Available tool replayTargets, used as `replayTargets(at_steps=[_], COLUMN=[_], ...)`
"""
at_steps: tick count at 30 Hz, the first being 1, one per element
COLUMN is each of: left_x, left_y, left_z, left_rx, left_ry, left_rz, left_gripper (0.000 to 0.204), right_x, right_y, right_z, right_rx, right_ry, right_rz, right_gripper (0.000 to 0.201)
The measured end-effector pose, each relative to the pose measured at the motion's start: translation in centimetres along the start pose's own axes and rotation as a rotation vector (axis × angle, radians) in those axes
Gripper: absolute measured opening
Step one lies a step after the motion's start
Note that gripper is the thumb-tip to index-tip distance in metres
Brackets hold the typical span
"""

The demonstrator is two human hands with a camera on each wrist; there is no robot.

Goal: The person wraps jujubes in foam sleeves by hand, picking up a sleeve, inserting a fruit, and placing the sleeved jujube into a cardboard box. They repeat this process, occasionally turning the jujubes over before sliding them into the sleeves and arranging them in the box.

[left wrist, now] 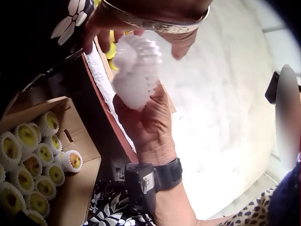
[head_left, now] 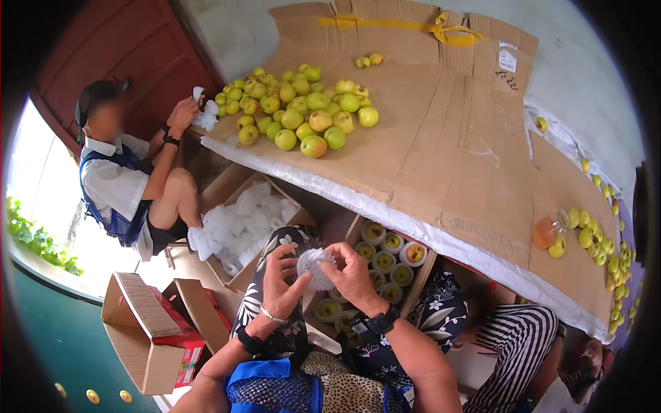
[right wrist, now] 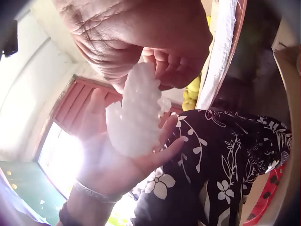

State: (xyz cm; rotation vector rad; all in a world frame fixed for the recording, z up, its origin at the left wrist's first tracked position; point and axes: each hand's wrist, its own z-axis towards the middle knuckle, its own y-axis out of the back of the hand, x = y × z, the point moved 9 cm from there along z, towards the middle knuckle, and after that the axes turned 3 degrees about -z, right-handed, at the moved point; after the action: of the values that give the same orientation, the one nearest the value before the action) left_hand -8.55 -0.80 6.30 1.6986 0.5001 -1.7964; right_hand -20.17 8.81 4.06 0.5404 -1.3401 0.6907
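Between the two hands is a white foam net (head_left: 315, 268), bunched and ribbed; whether a fruit is inside cannot be told. My right hand (head_left: 354, 279) pinches it between thumb and fingers. In the right wrist view my left hand (right wrist: 106, 157), with a bracelet, lies with spread fingers around the lower part of the foam net (right wrist: 134, 115). The left wrist view shows my right hand (left wrist: 150, 117) gripping the net (left wrist: 136, 70) from below, my left hand (left wrist: 141, 16) above with its fingers apart.
A cardboard-covered table (head_left: 441, 151) holds many green-yellow apples (head_left: 296, 110) and a jar (head_left: 549, 230). A box of white nets (head_left: 251, 213) stands left, a box of netted apples (head_left: 392, 268) right. One person (head_left: 120, 165) sits at the left, another's striped leg (head_left: 520, 337) shows right.
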Motion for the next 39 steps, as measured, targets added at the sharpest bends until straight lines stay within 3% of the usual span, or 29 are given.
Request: replayTargets(at_steps=[2,3,6,10,14,19,22,24,28,29,31,36,39], left_x=[0.1,2.4,1.4,3.4,3.2,3.8,3.9,3.2,2.9,2.9,3.1,4.0,4.6], left_y=[0.1,-0.2,-1.8,-0.6,0.3,1.0,0.8,0.3,-1.2,-1.2,-1.2,-2.4,-1.7], left_z=[0.0,0.0,-0.4,-0.2,0.1,0.4,0.4,0.3,-0.1,-0.2,-0.1,-1.0,-0.5], left_rx=[0.029,0.141,0.188,0.103,0.115,0.031,0.081,0.105,0.276,0.225,0.284,0.395,0.305], left_ry=[0.015,0.135,0.102,0.206,0.151,0.267,0.255,0.277,0.279,0.323,0.34,0.349,0.299], left_rz=[0.044,-0.106,-0.237,-0.409,-0.384,-0.586,-0.679,-0.813,-0.774,-0.808,-0.76,-0.643,-0.544], left_gripper=[0.043,0.038,0.034,0.024,0.018,0.013,0.011,0.009,0.013,0.02,0.023,0.033,0.026], right_x=[0.3,0.4,0.7,-0.6,-1.5,-2.4,-3.3,-4.7,-5.6,-5.4,-5.2,-5.4,-5.4], right_y=[0.7,0.5,-1.0,-1.2,-2.5,-3.2,-2.8,-2.8,-3.2,-3.2,-3.1,-3.2,-3.4], right_z=[0.0,-0.1,-0.8,-0.8,-0.8,-0.7,-0.6,-0.6,-1.1,-1.1,-1.1,-1.0,-1.1], right_rx=[-0.019,0.009,0.098,0.172,0.237,0.284,0.213,0.197,0.188,0.176,0.146,0.226,0.261], right_ry=[0.026,0.022,0.019,-0.132,-0.121,-0.169,-0.173,-0.3,-0.453,-0.471,-0.509,-0.505,-0.539], right_rz=[-0.099,-0.15,0.087,0.23,0.197,0.258,0.327,0.515,0.777,0.826,0.925,0.886,0.861], right_gripper=[0.023,0.022,0.021,0.019,0.017,0.013,0.011,0.013,0.02,0.021,0.022,0.025,0.025])
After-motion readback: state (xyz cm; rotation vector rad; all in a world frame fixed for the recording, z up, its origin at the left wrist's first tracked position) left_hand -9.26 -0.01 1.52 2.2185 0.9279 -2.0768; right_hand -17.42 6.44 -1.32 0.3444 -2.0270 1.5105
